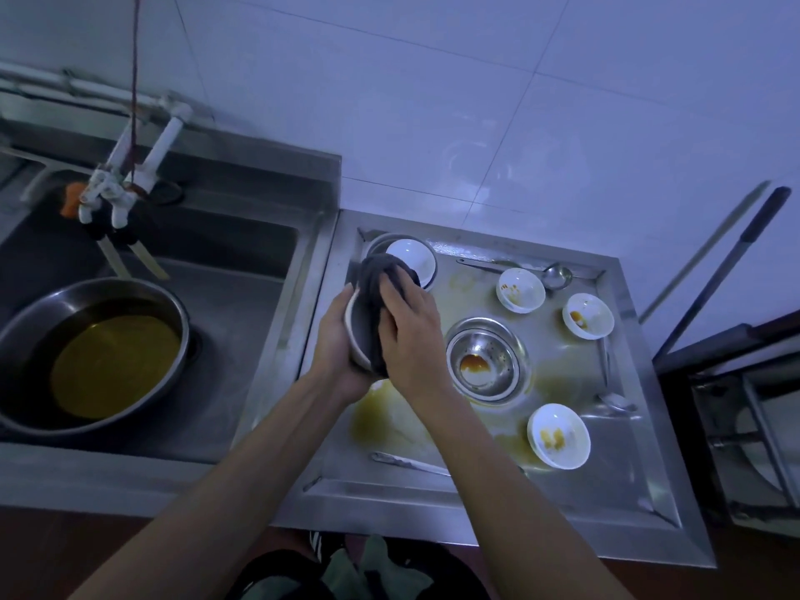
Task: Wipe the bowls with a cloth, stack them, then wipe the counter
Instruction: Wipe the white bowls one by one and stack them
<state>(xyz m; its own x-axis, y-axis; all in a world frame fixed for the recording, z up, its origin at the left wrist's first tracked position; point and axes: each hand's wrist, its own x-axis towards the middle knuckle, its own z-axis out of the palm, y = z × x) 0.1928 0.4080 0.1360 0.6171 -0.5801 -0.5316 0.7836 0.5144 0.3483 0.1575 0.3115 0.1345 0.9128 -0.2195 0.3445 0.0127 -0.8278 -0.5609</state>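
Left hand [335, 339] cups a small bowl [356, 335] from the outside, fingers curled round its rim and wall; the bowl is held tilted, raised over the left part of the steel desk [575, 508]. Right hand [409, 335] grips a dark grey cloth [381, 279] and presses it into and over the bowl's mouth; the cloth hides most of the bowl's inside, and its loose end stands above the fingers.

Just behind the hands, at the rear left corner of the desk: a clean white round bowl [413, 257] sitting inside a shallow steel dish [379, 244].

Centre of the desk: a round steel colander-style bowl [487, 361] with a brown-orange residue at its bottom.

Three small white bowls with orange-brown stains inside, all upright and apart from each other: one at rear centre [519, 290], one at rear right [588, 316], one at front right [558, 435].

A steel ladle [556, 275] lies along the rear edge, its cup just beside the rear-centre bowl. A steel spoon [612, 396] lies near the right edge. A flat steel utensil [411, 463] lies near the front edge.

Yellowish smears [381, 422] on the desk surface, below the hands and around the colander.

Left of the desk: a steel sink [242, 296] holding a large round steel basin [93, 361] with yellow-brown liquid.
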